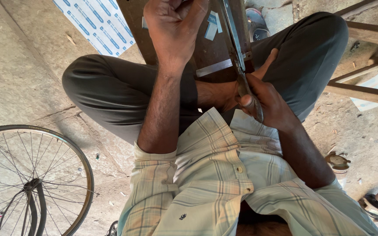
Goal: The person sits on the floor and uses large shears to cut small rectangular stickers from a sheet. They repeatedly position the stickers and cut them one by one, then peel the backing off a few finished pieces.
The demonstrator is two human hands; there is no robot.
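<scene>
I sit cross-legged on a concrete floor with a dark wooden board [211,48] across my lap. My right hand [265,102] is closed around the worn handle of a long metal tool [238,52], which runs up across the board to the top edge. A flat metal strip [214,67] lies on the board beside the tool's shaft. My left hand [171,26] is curled into a fist on the board's upper part; whatever lies under its fingers is hidden at the frame's top. Small pale blue scraps [213,26] lie on the board between the hands.
A bicycle wheel [27,179] lies at the lower left. A white sheet with a blue printed pattern [97,22] lies at the top left. A wooden frame [364,65] stands at the right, with small metal parts [375,203] on the floor below it.
</scene>
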